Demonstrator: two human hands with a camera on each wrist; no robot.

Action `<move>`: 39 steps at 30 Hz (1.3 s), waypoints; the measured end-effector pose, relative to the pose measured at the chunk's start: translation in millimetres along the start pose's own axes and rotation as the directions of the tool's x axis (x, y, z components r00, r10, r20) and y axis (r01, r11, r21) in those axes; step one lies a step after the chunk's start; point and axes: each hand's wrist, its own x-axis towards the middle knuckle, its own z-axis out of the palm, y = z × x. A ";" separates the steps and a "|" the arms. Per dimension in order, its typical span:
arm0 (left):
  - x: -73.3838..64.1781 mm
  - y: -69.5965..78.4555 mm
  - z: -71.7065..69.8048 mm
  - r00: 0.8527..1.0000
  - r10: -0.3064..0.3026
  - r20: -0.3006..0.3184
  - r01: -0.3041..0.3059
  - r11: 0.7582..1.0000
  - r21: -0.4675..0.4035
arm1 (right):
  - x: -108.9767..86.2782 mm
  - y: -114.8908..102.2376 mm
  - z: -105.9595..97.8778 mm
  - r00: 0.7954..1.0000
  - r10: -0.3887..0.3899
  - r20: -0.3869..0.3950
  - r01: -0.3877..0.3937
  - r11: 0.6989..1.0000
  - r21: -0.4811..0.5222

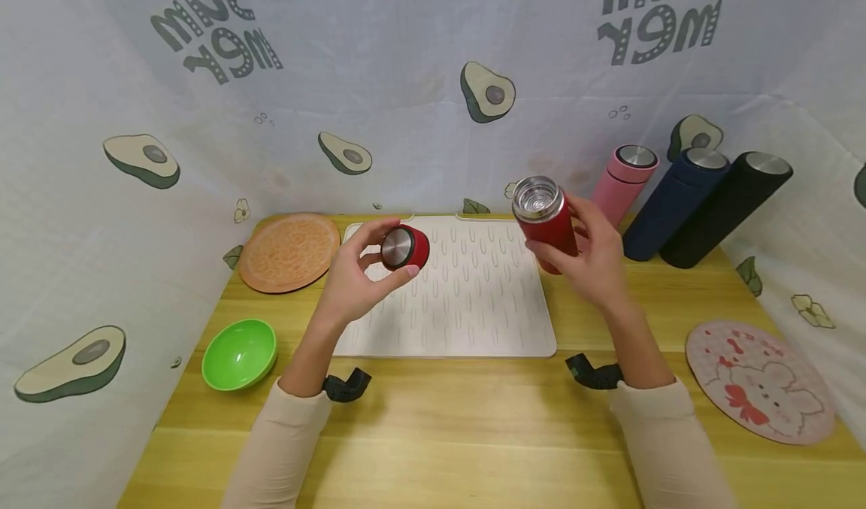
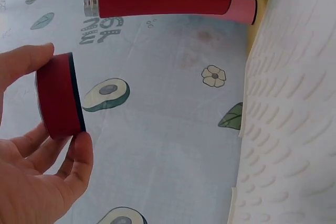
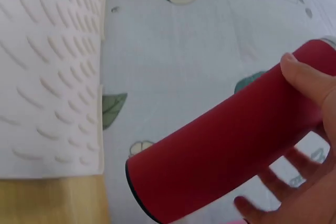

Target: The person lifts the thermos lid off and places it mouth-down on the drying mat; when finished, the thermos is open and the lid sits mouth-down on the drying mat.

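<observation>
My left hand [image 1: 357,274] pinches a red flask lid [image 1: 406,248] with a silver top between thumb and fingers, raised over the white mat. In the left wrist view the lid [image 2: 59,97] shows its red side and dark rim. My right hand [image 1: 595,257] grips a red thermos flask [image 1: 551,227] near its upper part. The flask's mouth is uncapped, with a bare metal neck [image 1: 537,198] tilted toward the head camera. Seen from the right wrist, the flask body [image 3: 226,140] slants with its dark-edged base lower left. A wide gap separates lid and flask.
A white textured mat [image 1: 460,306] lies mid-table. Pink [image 1: 625,182], navy [image 1: 670,204] and black [image 1: 724,212] flasks stand at the back right. On the left are an orange round mat [image 1: 291,253] and a green bowl [image 1: 240,355]; a bunny-print round mat [image 1: 761,385] lies right.
</observation>
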 end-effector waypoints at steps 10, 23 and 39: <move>-4.9 -36.0 -19.4 0.992 -0.120 -0.048 0.128 0.959 0.253 | 30.1 29.7 -17.0 0.930 0.368 0.015 -0.367 0.925 0.096; -6.1 -70.3 -32.3 0.922 -0.386 -0.034 0.357 0.813 0.461 | 42.8 62.2 14.2 0.897 0.432 -0.089 -0.418 0.897 0.142; -9.3 -97.5 -37.7 0.860 -0.509 0.010 0.430 0.737 0.522 | 49.8 71.4 17.0 0.863 0.490 -0.124 -0.483 0.872 0.080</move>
